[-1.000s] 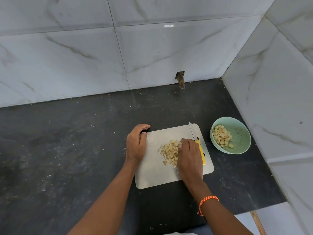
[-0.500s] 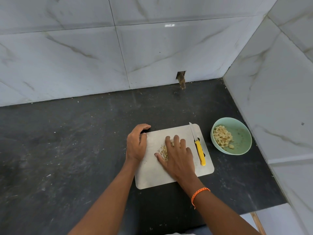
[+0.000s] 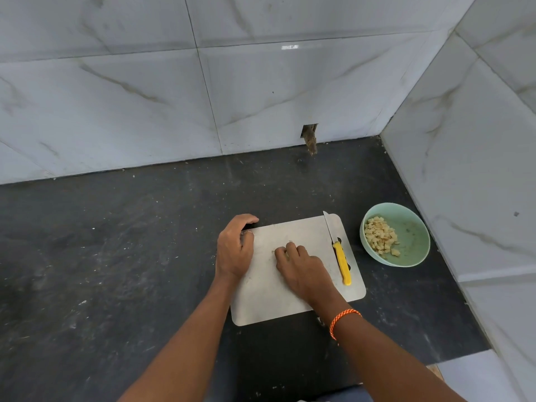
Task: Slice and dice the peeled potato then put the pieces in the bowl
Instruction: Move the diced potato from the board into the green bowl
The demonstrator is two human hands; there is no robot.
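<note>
Cutting board (image 3: pixel 269 303): landmark, on dark tabletop (image 3: pixel 116 256).
Right hand (image 3: pixel 301 266): mid-board, fingers curled over diced potato, mostly hidden beneath.
Left hand (image 3: pixel 235 248): fingers grip board's left far corner.
Knife (image 3: pixel 338 250): along board's right edge, unheld.
Bowl (image 3: pixel 412 236): right of board, apart; potato pieces (image 3: pixel 380 237) inside. Walls beyond bowl and board.

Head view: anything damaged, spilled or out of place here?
One oddity: a rough hole in the wall tile just above the counter, with brownish debris hanging from it. The knife lies flat on the cutting board; no potato pieces show outside the bowl.
</note>
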